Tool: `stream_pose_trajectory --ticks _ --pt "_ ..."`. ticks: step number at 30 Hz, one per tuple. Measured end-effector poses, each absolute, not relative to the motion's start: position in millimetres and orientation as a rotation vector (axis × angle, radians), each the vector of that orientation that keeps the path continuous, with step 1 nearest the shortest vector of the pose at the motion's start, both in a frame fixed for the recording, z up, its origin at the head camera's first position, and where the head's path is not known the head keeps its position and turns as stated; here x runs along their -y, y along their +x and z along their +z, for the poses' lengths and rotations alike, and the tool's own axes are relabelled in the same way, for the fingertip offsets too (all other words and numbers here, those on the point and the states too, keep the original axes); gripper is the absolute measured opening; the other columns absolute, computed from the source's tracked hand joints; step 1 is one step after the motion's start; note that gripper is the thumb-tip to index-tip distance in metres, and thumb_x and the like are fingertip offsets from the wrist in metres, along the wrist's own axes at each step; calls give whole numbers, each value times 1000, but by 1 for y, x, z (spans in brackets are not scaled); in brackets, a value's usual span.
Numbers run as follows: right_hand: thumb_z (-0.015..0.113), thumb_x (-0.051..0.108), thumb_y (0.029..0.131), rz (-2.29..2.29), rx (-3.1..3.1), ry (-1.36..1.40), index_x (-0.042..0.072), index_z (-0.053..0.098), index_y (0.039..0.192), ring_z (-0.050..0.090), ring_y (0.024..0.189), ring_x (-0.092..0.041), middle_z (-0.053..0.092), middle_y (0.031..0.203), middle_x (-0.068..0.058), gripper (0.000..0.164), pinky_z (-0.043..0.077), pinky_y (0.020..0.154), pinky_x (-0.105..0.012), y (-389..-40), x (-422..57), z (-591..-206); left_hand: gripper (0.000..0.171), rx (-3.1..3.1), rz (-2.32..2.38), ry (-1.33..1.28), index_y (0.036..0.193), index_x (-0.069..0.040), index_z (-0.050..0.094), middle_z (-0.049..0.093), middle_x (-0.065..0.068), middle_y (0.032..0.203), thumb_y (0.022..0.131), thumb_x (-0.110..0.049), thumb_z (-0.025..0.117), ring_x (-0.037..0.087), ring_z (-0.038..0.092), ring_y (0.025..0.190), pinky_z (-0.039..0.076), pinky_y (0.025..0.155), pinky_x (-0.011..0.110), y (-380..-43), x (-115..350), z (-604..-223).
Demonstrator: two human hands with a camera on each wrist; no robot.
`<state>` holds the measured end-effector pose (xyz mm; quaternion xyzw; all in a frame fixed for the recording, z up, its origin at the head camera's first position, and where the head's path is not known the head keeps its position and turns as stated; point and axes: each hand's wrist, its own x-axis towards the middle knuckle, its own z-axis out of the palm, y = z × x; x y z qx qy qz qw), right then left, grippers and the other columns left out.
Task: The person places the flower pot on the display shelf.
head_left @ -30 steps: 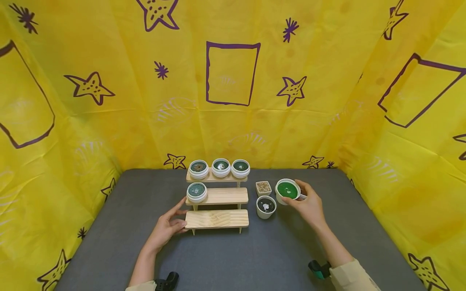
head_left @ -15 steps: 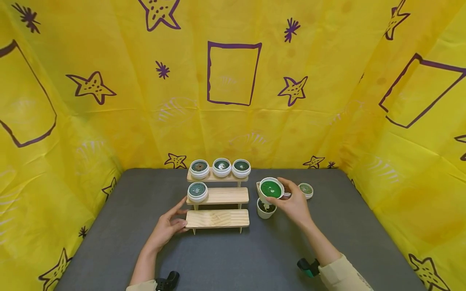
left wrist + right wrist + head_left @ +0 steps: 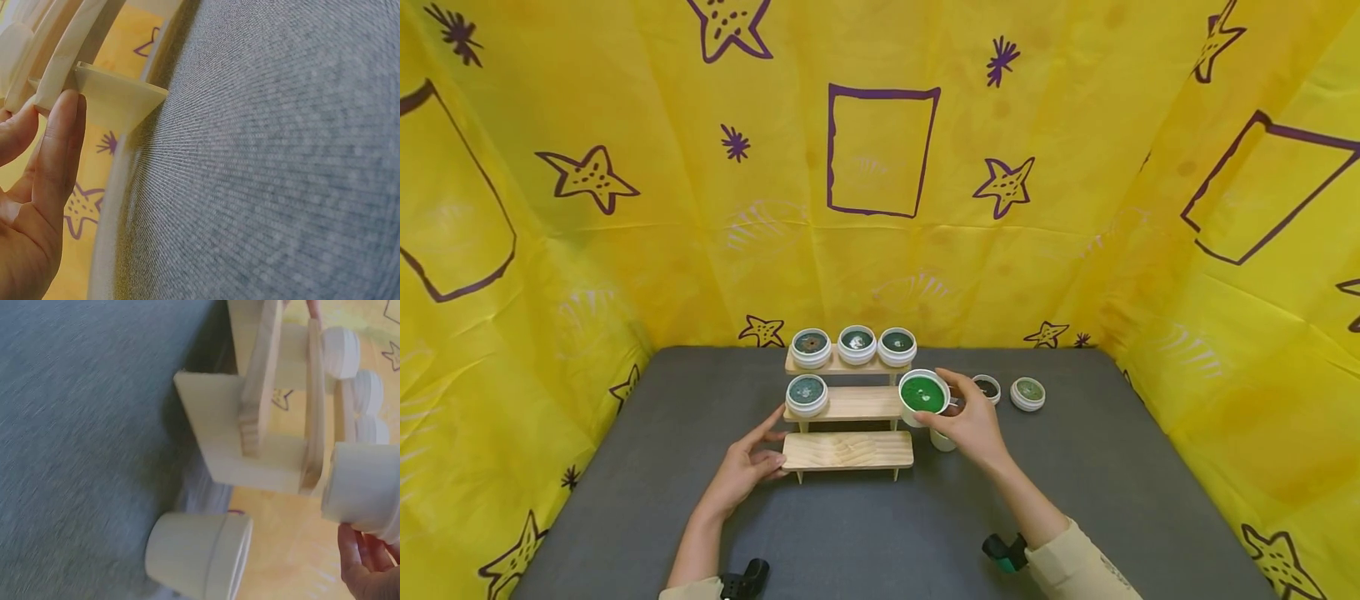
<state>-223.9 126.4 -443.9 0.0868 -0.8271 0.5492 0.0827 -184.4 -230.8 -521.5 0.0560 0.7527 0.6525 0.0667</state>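
Note:
A small three-tier wooden stand [image 3: 847,451] stands mid-table. My left hand [image 3: 739,473] holds its left end, with thumb and fingers at the ends of the two lower boards; the left wrist view shows fingertips on the board edge [image 3: 57,75]. In my right hand [image 3: 972,423] is a white cup [image 3: 924,394] with a green filling, pinched between thumb and fingers at the right end of the middle board. In the right wrist view this cup [image 3: 362,484] is upright beside the boards; whether it touches them, I cannot tell.
Three white bowls [image 3: 857,345] line the top board, and another bowl [image 3: 807,395] sits at the middle board's left end. A tapered white pot [image 3: 194,553] stands under my right hand. Two more bowls, one dark [image 3: 987,388], one greenish [image 3: 1028,393], stand farther right.
My right hand has carried the green-filled cup leftward, over the small pots to the middle board's right end. The bowls at far right have come into view. My left hand stays put.

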Motion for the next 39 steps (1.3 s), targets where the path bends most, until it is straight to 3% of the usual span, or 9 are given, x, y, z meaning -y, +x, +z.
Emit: stream_pose_trajectory --ticks 3,12,17,23,26,33,39 --pt "90 12 67 1656 2440 276 8 58 135 64 98 -24 65 119 -14 75 60 79 -33 -224 -118 -442 77 -2271 1962 177 158 -17 27 42 35 137 92 5 61 4 68 86 61 74 25 -185 231 -520" --pt "91 19 67 1627 2468 329 10 60 134 59 104 -20 65 120 -10 74 54 81 -19 -222 -92 -441 77 -2273 1954 175 158 -17 26 43 35 137 92 6 60 3 68 86 60 74 24 -185 231 -520" --pt "90 17 67 1678 2444 383 7 60 134 62 103 -23 65 120 -12 74 59 82 -29 -221 -79 -442 77 -2273 1954 170 158 -16 26 43 35 137 92 7 60 3 67 86 60 73 24 -185 230 -520" --pt "91 15 67 1744 2388 432 4 60 132 63 105 -30 64 122 -16 73 60 81 -27 -223 -65 -444 78 -2269 1963 159 158 -16 26 43 35 136 91 8 60 3 68 86 60 73 23 -184 230 -520" --pt "91 13 67 1785 2371 420 5 60 133 64 107 -32 64 126 -16 73 60 83 -32 -223 -59 -445 78 -2262 1971 167 158 -16 26 43 35 136 92 8 60 3 67 86 60 73 23 -184 230 -520" --pt "91 18 67 1739 2402 388 6 59 134 64 106 -29 64 125 -16 75 60 83 -33 -225 -46 -445 78 -2256 1987 174 157 -15 26 43 35 136 91 7 60 3 67 86 61 73 24 -183 231 -521" --pt "90 18 66 1743 2388 379 5 58 133 67 98 -27 66 123 -16 75 60 83 -44 -226 -39 -447 78 -2255 1988 184 157 -15 26 43 35 136 91 6 61 3 67 85 61 73 24 -184 230 -521"
